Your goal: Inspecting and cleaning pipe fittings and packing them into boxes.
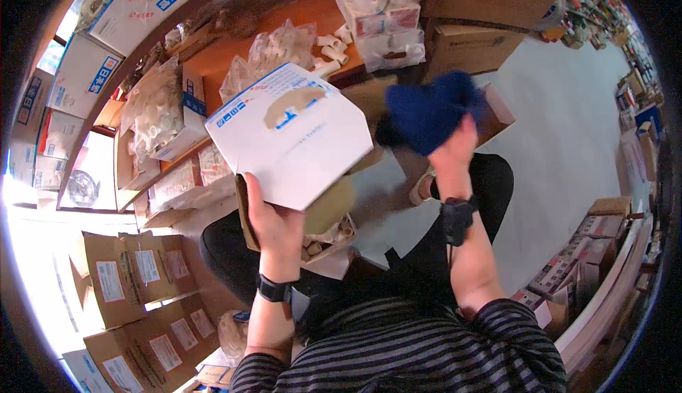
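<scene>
My left hand (273, 219) grips a white cardboard piece (291, 165) with blue print and a torn brown patch, held above brown cardboard (330, 194). At the right, my right hand (455, 148) is closed on a dark navy cloth (426, 105), slightly blurred, in front of an open box (497, 116). Below the white cardboard, partly hidden, a small box holds beige fittings (327, 240) between my legs.
A wooden shelf (213, 41) ahead holds bagged white fittings (149, 123) and loose white pipe pieces (334, 48). Brown cartons (110, 279) stand at lower left, stacked boxes (575, 251) at lower right. Grey floor (561, 130) runs along the right toward more stock.
</scene>
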`<move>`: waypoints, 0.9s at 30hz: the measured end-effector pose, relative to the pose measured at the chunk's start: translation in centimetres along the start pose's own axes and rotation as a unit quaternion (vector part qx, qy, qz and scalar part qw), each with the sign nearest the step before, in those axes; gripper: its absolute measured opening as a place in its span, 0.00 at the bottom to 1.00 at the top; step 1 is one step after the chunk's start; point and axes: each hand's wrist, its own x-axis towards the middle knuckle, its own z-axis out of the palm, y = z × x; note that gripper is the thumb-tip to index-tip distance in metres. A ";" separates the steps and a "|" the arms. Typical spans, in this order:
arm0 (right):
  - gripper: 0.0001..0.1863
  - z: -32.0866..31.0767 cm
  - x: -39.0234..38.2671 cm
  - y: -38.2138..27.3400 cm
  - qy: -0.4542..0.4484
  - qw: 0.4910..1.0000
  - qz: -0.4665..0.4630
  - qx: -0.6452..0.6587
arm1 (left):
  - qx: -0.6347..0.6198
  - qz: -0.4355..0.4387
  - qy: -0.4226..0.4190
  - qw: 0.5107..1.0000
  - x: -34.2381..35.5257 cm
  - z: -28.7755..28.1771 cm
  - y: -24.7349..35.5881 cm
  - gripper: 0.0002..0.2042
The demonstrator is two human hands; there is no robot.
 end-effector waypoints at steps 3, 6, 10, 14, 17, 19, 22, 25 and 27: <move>0.24 2.1 -1.6 -2.2 -0.017 1.000 -0.015 -0.017 | -0.019 -0.002 -0.024 1.000 1.1 -0.6 1.0 0.19; 0.27 3.9 -2.6 -2.0 0.001 0.993 0.106 -0.050 | 0.002 -0.011 -0.030 0.999 1.5 -0.8 1.1 0.18; 0.28 5.0 -3.0 1.2 0.121 0.945 0.224 -0.205 | -0.007 -0.045 -0.002 0.999 1.0 -0.6 0.5 0.18; 0.16 5.5 -2.8 4.1 0.114 0.922 0.269 -0.254 | 0.030 -0.064 0.027 0.997 0.4 -0.1 0.4 0.19; 0.13 5.5 -3.1 4.9 0.059 0.919 0.232 -0.315 | 0.047 -0.058 0.035 0.997 -0.2 -0.2 1.0 0.19; 0.12 5.4 -3.5 5.2 0.059 0.909 0.230 -0.342 | 0.056 -0.040 0.048 0.996 -0.6 -0.5 1.3 0.20; 0.11 5.3 -4.1 5.6 0.028 0.898 0.227 -0.376 | -0.019 -0.019 -0.063 0.998 -0.5 -1.5 2.0 0.21; 0.11 5.2 -4.4 5.6 0.014 0.871 0.244 -0.426 | -0.067 -0.098 -0.092 0.989 0.6 -2.6 2.3 0.23; 0.12 4.8 -4.6 5.0 0.009 0.858 0.275 -0.435 | -0.026 -0.092 -0.051 0.994 1.1 -3.3 2.0 0.20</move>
